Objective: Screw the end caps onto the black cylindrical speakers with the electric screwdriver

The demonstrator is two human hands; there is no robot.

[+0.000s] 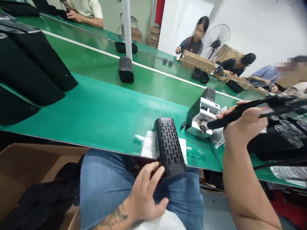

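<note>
A black perforated speaker shell [169,148] lies at the near edge of the green table [103,111], partly over my lap. My left hand [146,191] rests at its near end, fingers spread and fingertips touching the shell. My right hand [242,126] is closed around a long black tool [251,110], whose tip points at a small white and black machine [201,118] just right of the shell. A crumpled clear plastic sheet [150,145] lies under the shell.
Another black shell [126,69] stands farther back by a white post [127,28]. Large black pieces [31,70] fill the left. Black parts trays [283,137] sit at right. A cardboard box [28,179] is below left. Several people work across the table beside a fan [216,40].
</note>
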